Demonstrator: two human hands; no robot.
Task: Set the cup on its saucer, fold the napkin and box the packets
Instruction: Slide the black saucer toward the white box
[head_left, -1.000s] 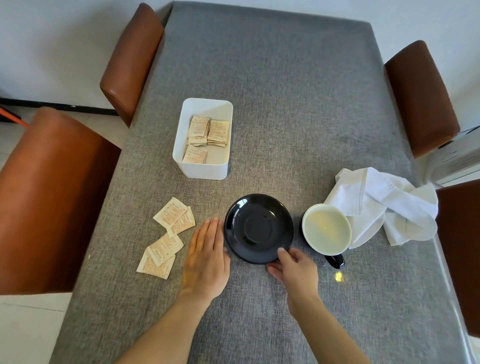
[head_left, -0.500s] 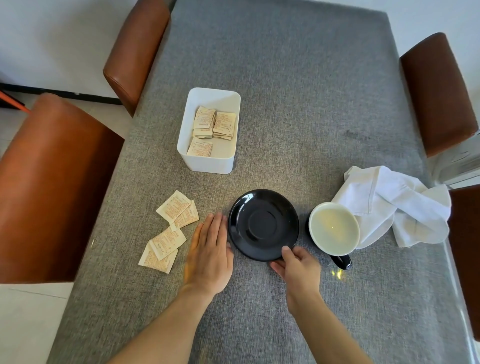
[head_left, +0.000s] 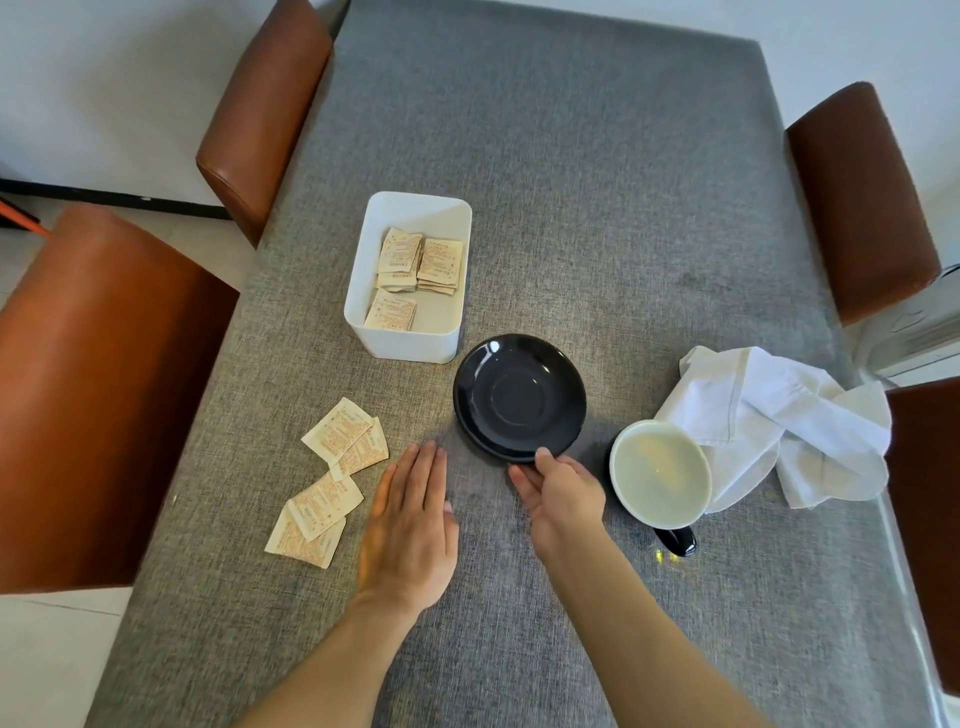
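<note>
Black saucer (head_left: 519, 397) rim pinched by right hand (head_left: 563, 491); left hand (head_left: 410, 525) flat, open.

Print on the beige paper packets (head_left: 332, 475) loose on the grey woven tablecloth (head_left: 597, 208): reddish lines, too small to read. Same for the packets stacked in the white rectangular plastic box (head_left: 400, 343); lower ones in each stack are covered, count uncertain.

Right hand (head_left: 561, 493): thumb on the near rim of the glossy black round saucer (head_left: 519, 397), fingers underneath, out of sight.

White-lined cup with black handle (head_left: 660, 473): outer wall hidden from above, its far rim overlaps the crumpled white cloth napkin (head_left: 779, 421).

Brown leather chairs (head_left: 93, 395) cut off at both side edges. Both forearms leave the bottom edge.
</note>
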